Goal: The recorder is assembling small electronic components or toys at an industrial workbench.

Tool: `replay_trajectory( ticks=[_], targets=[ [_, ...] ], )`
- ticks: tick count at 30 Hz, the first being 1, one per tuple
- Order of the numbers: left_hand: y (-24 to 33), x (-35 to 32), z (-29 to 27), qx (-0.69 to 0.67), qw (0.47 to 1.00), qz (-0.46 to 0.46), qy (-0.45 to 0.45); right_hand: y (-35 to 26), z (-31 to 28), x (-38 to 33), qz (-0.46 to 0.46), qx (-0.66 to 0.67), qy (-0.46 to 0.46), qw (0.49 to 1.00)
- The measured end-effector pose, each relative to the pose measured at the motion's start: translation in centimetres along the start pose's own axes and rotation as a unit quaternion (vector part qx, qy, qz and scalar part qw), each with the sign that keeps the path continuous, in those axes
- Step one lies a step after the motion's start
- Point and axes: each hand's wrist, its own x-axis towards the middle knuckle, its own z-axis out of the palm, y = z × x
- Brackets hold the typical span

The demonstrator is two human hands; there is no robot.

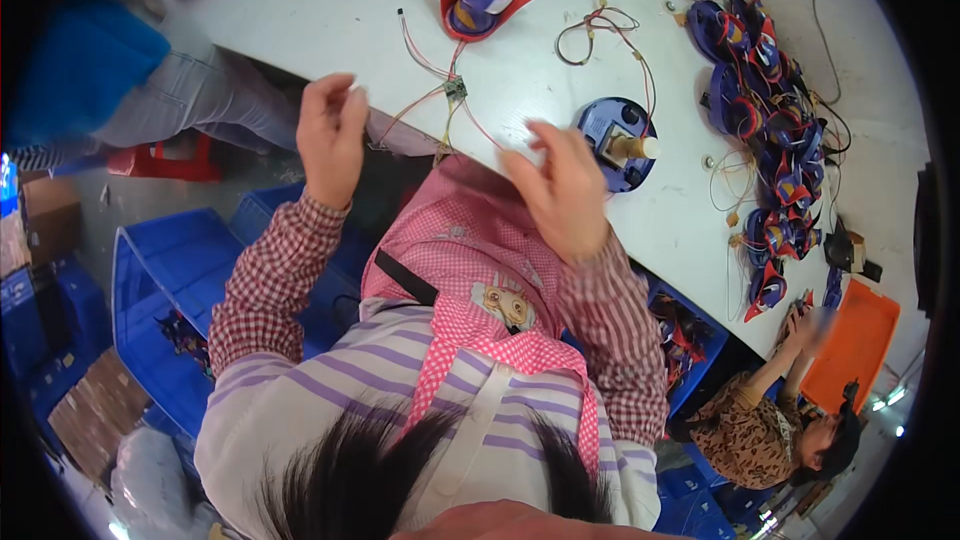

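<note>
My left hand [334, 145] is raised at the near edge of the white table, its fingers loosely bent and apart, holding nothing visible. My right hand [568, 195] reaches in over the edge with a gap between thumb and forefinger; a thin red wire ends close to the thumb tip. Between the hands lies a small green circuit board [456, 89] with several thin wires fanning out. One bundle runs up to a red, purple and white winged toy part [482, 2]. Just beyond my right hand is a round purple-blue housing [602, 122] with a cream-coloured post, wired to a looped cable.
Many wired purple and red toy parts [765, 130] line the table's right side. A co-worker [765, 420] sits beside an orange tray [850, 345]. Another person in blue [90, 65] stands at left. Blue bins [165, 290] and a red stool [165, 162] are below the table.
</note>
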Motion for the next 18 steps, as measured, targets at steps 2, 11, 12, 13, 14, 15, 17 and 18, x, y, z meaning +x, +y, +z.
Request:
replay_trajectory(
  ticks=[2, 11, 12, 13, 14, 15, 17, 18],
  targets=[
    [-2.6, -0.8, -1.6, 0.048, 0.998, 0.013, -0.041, 1.0, 3.5, 2.9, 0.002, -0.042, 0.017, 0.999],
    [-7.8, -4.8, -2.3, -0.052, 0.977, -0.130, -0.164, 0.6, 7.8, 7.3, 0.040, -0.164, -0.049, 0.984],
    [-7.6, -5.0, -2.3, -0.084, 0.969, -0.153, -0.173, 1.0, 7.6, 7.4, 0.047, -0.140, -0.050, 0.988],
    [-7.5, -5.2, -2.4, -0.117, 0.960, -0.176, -0.182, 1.3, 7.4, 7.5, 0.055, -0.115, -0.052, 0.990],
    [-7.2, -5.3, -2.4, -0.117, 0.960, -0.178, -0.183, 1.5, 7.2, 7.6, 0.057, -0.116, -0.053, 0.990],
    [-7.0, -5.5, -2.5, -0.134, 0.952, -0.197, -0.192, 1.5, 6.9, 7.8, 0.076, -0.088, -0.064, 0.991],
    [-6.2, -5.7, -2.6, -0.166, 0.934, -0.234, -0.211, 1.4, 6.1, 8.2, 0.112, -0.031, -0.084, 0.990],
    [-5.8, -5.9, -2.6, -0.182, 0.924, -0.252, -0.221, 1.4, 5.8, 8.3, 0.129, -0.002, -0.094, 0.987]
  ],
)
